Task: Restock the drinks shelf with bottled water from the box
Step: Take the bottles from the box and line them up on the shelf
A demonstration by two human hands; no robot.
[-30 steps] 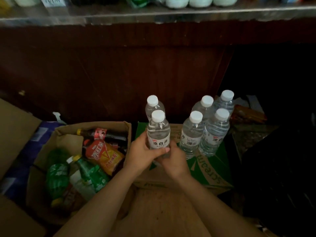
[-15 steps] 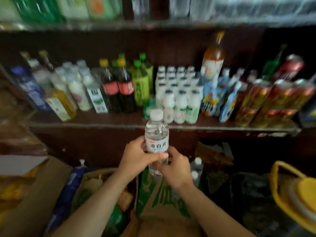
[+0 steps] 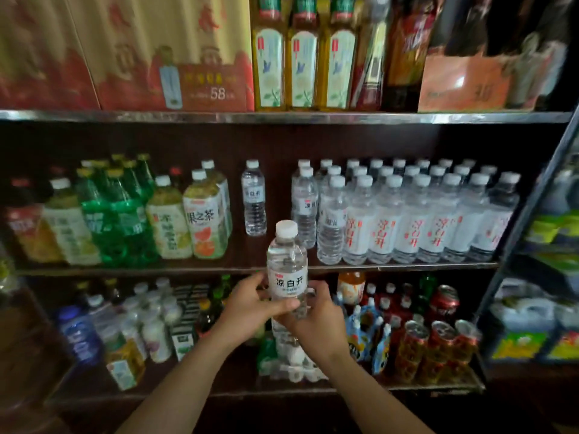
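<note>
Two forearms enter from the bottom edge, both bare from below the elbow to the wrist, with no sleeve or cuff showing on either. The left hand and the right hand are ungloved, and no ring, watch, bracelet or strap shows on the wrists or fingers. The fingernails that show are short and plain; finer detail is lost in the dim light and soft focus.

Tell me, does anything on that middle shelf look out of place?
One lone water bottle stands by itself in a gap, apart from the packed water rows to its right. Nothing looks spilled or tipped there. Both hands hold another bottle in front.
</note>
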